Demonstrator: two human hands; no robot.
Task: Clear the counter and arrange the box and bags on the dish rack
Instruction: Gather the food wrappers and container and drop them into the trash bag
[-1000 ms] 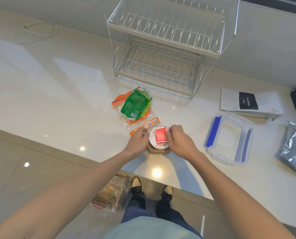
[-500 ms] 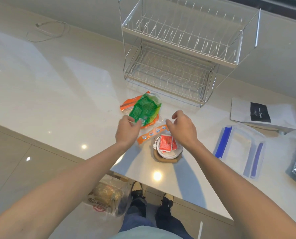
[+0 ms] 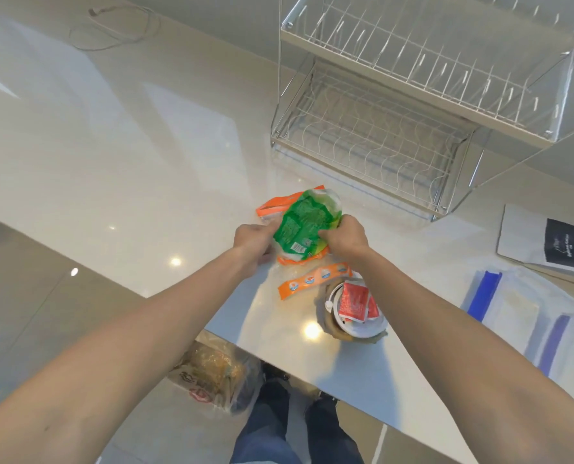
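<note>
Hands clamped on green bag (image 3: 304, 226) at counter (image 3: 118, 169) centre, in front of dish rack (image 3: 412, 105).

Left hand (image 3: 253, 242) grips the bag's left edge and right hand (image 3: 344, 237) its right edge; half a second earlier both hovered apart, short of it. The crinkled glossy plastic lies on clear orange-trimmed bags (image 3: 312, 283). Open polished stone stretches to the left; the near edge drops to the floor just behind the wrists. Both wire tiers of the rack stand empty. Near the right forearm sits a round white lid bearing red sachets (image 3: 354, 303); further right lie a clear box with blue clips (image 3: 516, 313) and a white pouch (image 3: 546, 242).
</note>
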